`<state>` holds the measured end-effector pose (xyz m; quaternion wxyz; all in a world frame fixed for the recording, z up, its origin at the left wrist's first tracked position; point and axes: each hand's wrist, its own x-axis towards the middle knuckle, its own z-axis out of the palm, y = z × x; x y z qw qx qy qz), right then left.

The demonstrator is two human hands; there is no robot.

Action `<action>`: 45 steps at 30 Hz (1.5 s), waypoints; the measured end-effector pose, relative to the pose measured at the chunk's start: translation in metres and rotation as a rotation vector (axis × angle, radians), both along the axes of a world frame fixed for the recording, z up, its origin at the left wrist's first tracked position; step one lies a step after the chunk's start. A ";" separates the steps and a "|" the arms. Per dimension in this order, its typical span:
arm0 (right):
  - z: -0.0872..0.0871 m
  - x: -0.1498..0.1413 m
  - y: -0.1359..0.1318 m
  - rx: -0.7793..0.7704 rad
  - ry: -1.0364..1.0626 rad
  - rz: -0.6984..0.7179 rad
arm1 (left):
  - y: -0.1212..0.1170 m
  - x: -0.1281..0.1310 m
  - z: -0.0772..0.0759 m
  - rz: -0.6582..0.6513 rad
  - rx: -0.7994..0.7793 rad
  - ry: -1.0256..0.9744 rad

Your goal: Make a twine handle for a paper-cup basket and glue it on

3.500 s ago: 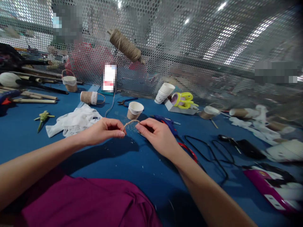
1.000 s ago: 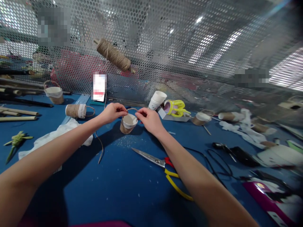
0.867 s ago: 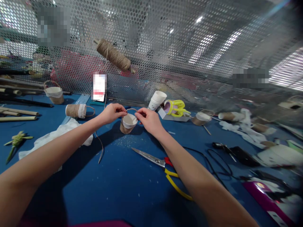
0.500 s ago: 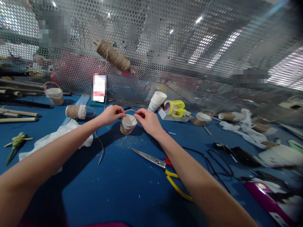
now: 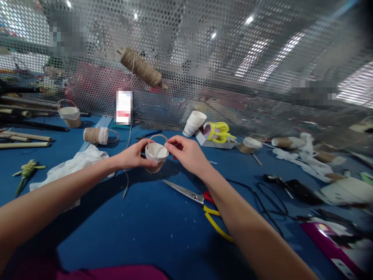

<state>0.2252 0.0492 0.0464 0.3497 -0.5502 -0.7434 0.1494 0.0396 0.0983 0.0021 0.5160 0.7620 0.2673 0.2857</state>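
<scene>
One small cup [image 5: 157, 151] is upright or slightly tilted between both hands, over the counter [image 5: 145, 233]; whether its base touches cannot be told. The left hand [image 5: 136, 154] grasps its side, thumb in front, probably to steady it while the right hand [image 5: 189, 153] pinches the right end of the handle [image 5: 157, 135] at the rim. Scissors [image 5: 189, 195] lie nearer the person, perhaps for easy reach. White cloth [image 5: 77, 165] is bunched to the left, likely out of the way. Behind, a spool [image 5: 141, 68] is slung against the mesh [image 5: 186, 42], presumably so string can be drawn down.
</scene>
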 end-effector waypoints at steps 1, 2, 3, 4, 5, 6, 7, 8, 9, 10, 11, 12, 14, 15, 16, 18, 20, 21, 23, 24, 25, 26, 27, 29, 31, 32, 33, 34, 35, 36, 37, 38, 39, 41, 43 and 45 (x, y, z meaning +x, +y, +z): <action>0.004 -0.003 -0.008 -0.022 0.001 0.036 | -0.007 -0.006 0.002 -0.046 -0.048 0.001; 0.007 -0.005 -0.016 -0.050 -0.001 0.078 | -0.014 -0.011 0.003 -0.080 -0.083 -0.012; 0.009 -0.008 -0.023 -0.067 -0.011 0.103 | -0.021 -0.016 0.003 -0.102 -0.115 -0.032; 0.011 -0.010 -0.030 -0.075 -0.026 0.116 | -0.028 -0.020 0.003 -0.127 -0.142 -0.048; 0.011 -0.012 -0.036 -0.078 -0.042 0.129 | -0.034 -0.024 0.002 -0.147 -0.169 -0.060; 0.011 -0.014 -0.041 -0.075 -0.060 0.139 | -0.039 -0.026 0.001 -0.160 -0.188 -0.069; 0.011 -0.016 -0.045 -0.070 -0.075 0.152 | -0.044 -0.028 0.000 -0.169 -0.209 -0.072; 0.010 -0.017 -0.048 -0.065 -0.086 0.168 | -0.047 -0.029 0.000 -0.176 -0.229 -0.078; 0.010 -0.018 -0.051 -0.061 -0.097 0.183 | -0.050 -0.029 -0.001 -0.185 -0.240 -0.087; 0.008 -0.018 -0.053 -0.057 -0.109 0.193 | -0.052 -0.030 -0.002 -0.194 -0.249 -0.096; 0.007 -0.018 -0.055 -0.057 -0.121 0.197 | -0.054 -0.030 -0.002 -0.204 -0.253 -0.105; 0.006 -0.018 -0.056 -0.061 -0.131 0.198 | -0.055 -0.030 -0.003 -0.213 -0.256 -0.113; 0.003 -0.018 -0.059 -0.079 -0.142 0.194 | -0.056 -0.030 -0.006 -0.228 -0.261 -0.124; 0.002 -0.018 -0.061 -0.087 -0.141 0.189 | -0.056 -0.030 -0.008 -0.233 -0.260 -0.127; 0.001 -0.018 -0.062 -0.091 -0.137 0.185 | -0.056 -0.030 -0.009 -0.238 -0.257 -0.129; 0.000 -0.018 -0.064 -0.091 -0.130 0.183 | -0.056 -0.031 -0.012 -0.247 -0.246 -0.133; -0.001 -0.019 -0.065 -0.084 -0.131 0.194 | -0.055 -0.032 -0.013 -0.254 -0.241 -0.133; -0.001 -0.019 -0.065 -0.079 -0.134 0.202 | -0.055 -0.032 -0.013 -0.254 -0.241 -0.131; 0.000 -0.019 -0.066 -0.077 -0.142 0.217 | -0.055 -0.032 -0.013 -0.253 -0.240 -0.126; 0.000 -0.019 -0.066 -0.076 -0.144 0.222 | -0.055 -0.032 -0.013 -0.252 -0.237 -0.121; 0.000 -0.019 -0.066 -0.076 -0.145 0.225 | -0.055 -0.032 -0.012 -0.251 -0.228 -0.118; 0.001 -0.019 -0.065 -0.077 -0.146 0.226 | -0.055 -0.032 -0.012 -0.250 -0.219 -0.116; 0.001 -0.019 -0.065 -0.075 -0.146 0.224 | -0.055 -0.032 -0.012 -0.250 -0.211 -0.114; 0.001 -0.020 -0.065 -0.061 -0.149 0.224 | -0.055 -0.032 -0.012 -0.256 -0.200 -0.109; 0.001 -0.021 -0.064 -0.043 -0.162 0.228 | -0.055 -0.033 -0.012 -0.267 -0.189 -0.106; 0.002 -0.021 -0.065 -0.036 -0.172 0.232 | -0.054 -0.033 -0.012 -0.271 -0.177 -0.103; 0.002 -0.021 -0.065 -0.031 -0.184 0.235 | -0.054 -0.033 -0.013 -0.273 -0.163 -0.101; 0.003 -0.022 -0.065 -0.031 -0.196 0.237 | -0.054 -0.034 -0.013 -0.275 -0.149 -0.096; 0.004 -0.022 -0.065 -0.038 -0.203 0.237 | -0.054 -0.034 -0.013 -0.276 -0.139 -0.091; 0.005 -0.022 -0.065 -0.050 -0.202 0.233 | -0.054 -0.034 -0.013 -0.279 -0.131 -0.085; 0.006 -0.022 -0.065 -0.063 -0.192 0.224 | -0.054 -0.034 -0.013 -0.282 -0.128 -0.080; 0.008 -0.023 -0.064 -0.071 -0.177 0.211 | -0.054 -0.034 -0.013 -0.284 -0.128 -0.079; 0.010 -0.025 -0.062 -0.073 -0.164 0.200 | -0.054 -0.033 -0.013 -0.285 -0.131 -0.081; 0.013 -0.030 -0.057 -0.054 -0.167 0.190 | -0.055 -0.033 -0.012 -0.283 -0.134 -0.081; 0.015 -0.038 -0.052 -0.039 -0.228 0.194 | -0.056 -0.032 -0.012 -0.263 -0.124 -0.066; 0.017 -0.047 -0.047 -0.064 -0.312 0.188 | -0.058 -0.032 -0.011 -0.241 -0.104 -0.041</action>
